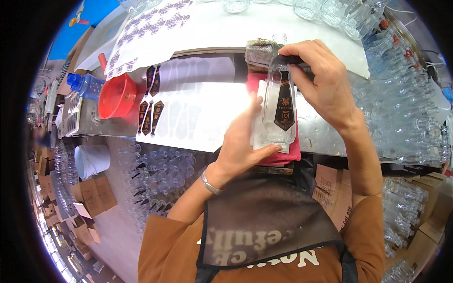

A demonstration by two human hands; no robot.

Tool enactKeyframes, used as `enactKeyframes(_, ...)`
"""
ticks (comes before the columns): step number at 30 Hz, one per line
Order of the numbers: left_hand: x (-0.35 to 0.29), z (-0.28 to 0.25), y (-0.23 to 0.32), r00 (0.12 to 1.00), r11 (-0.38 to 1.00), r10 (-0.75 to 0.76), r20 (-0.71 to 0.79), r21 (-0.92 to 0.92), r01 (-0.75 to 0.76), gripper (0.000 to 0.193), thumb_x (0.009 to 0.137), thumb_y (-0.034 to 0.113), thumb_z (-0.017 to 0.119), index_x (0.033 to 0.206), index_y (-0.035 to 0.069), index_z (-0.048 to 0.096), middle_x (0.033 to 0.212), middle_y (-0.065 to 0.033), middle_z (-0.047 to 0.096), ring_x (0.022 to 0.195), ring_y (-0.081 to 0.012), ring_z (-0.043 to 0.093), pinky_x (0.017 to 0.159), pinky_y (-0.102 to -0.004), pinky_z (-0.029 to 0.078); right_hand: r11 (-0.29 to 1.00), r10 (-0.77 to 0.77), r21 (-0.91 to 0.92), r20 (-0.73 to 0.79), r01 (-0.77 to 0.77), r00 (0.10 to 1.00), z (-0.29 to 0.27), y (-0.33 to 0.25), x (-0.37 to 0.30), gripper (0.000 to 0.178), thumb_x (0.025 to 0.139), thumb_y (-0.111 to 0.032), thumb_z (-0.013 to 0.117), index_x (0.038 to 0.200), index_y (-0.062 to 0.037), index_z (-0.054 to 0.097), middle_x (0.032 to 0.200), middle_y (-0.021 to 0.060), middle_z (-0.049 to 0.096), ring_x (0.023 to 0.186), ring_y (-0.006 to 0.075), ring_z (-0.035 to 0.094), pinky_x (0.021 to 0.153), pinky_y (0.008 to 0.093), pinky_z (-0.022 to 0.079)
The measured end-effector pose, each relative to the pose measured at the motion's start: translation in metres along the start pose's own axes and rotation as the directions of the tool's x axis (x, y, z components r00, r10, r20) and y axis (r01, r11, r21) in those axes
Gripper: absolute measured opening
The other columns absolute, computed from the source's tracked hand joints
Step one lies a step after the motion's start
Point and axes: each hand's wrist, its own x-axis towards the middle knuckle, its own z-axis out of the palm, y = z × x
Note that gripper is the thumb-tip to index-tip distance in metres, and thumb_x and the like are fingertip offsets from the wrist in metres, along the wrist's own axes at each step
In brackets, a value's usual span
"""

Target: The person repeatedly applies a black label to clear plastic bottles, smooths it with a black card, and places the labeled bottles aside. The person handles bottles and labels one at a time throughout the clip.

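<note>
A clear glass bottle [272, 118] lies with its neck pointing away from me, a dark tie-shaped label [285, 106] along its face. My left hand [240, 141] grips the bottle's left side, its thumb by the base. Below the bottle is a folded red cloth [293, 153] with white material on it. At the neck end, my right hand [321, 75] is closed, thumb and fingers pinching a small black flat piece [291, 60] against the bottle's shoulder. Whether this piece belongs to the label is unclear. Just beyond is a worn block wrapped in grey cloth [259, 53].
Left of my hands lies a white label sheet [198, 118] with several dark labels remaining. Farther left are a red plastic basin [118, 96] and a blue-capped bottle [87, 86]. Many clear glass bottles [398, 108] crowd the right side. A white bucket [92, 160] stands lower left.
</note>
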Motion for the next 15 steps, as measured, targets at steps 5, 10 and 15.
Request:
enactKeyframes(5, 0.001, 0.008, -0.002, 0.994, 0.995, -0.020, -0.105, -0.095, 0.010, 0.106, 0.066, 0.020, 0.092, 0.151, -0.004, 0.033, 0.138, -0.0223, 0.055, 0.119, -0.0364, 0.060, 0.102, -0.0423, 0.047, 0.990, -0.037, 0.144, 0.270, -0.002, 0.962, 0.001, -0.050, -0.045, 0.028, 0.073, 0.004, 0.071, 0.099, -0.0052, 0.068, 0.096, 0.0113, 0.070, 0.088, 0.0292, 0.064, 0.078, 0.0380, 0.054)
enactKeyframes(10, 0.001, 0.007, 0.003, 0.996, 0.997, -0.011, -0.089, -0.074, 0.004, 0.109, 0.065, 0.021, 0.092, 0.152, -0.003, 0.031, 0.141, -0.0198, 0.053, 0.118, -0.0319, 0.061, 0.100, -0.0409, 0.048, 0.968, 0.217, 0.096, 0.129, -0.230, 0.968, 0.001, -0.006, -0.014, 0.020, 0.085, -0.001, 0.067, 0.105, -0.0010, 0.069, 0.095, 0.0162, 0.069, 0.086, 0.0264, 0.069, 0.078, 0.0346, 0.055)
enactKeyframes(15, 0.000, 0.002, -0.002, 0.996, 0.991, -0.076, -0.040, -0.115, 0.071, 0.113, 0.067, 0.019, 0.092, 0.156, 0.002, 0.024, 0.143, -0.0188, 0.051, 0.118, -0.0296, 0.061, 0.099, -0.0396, 0.049, 0.983, -0.069, 0.179, 0.143, 0.042, 0.987, 0.004, -0.021, -0.050, 0.027, 0.073, -0.002, 0.072, 0.099, -0.0065, 0.072, 0.100, 0.0069, 0.072, 0.095, 0.0208, 0.068, 0.083, 0.0350, 0.054)
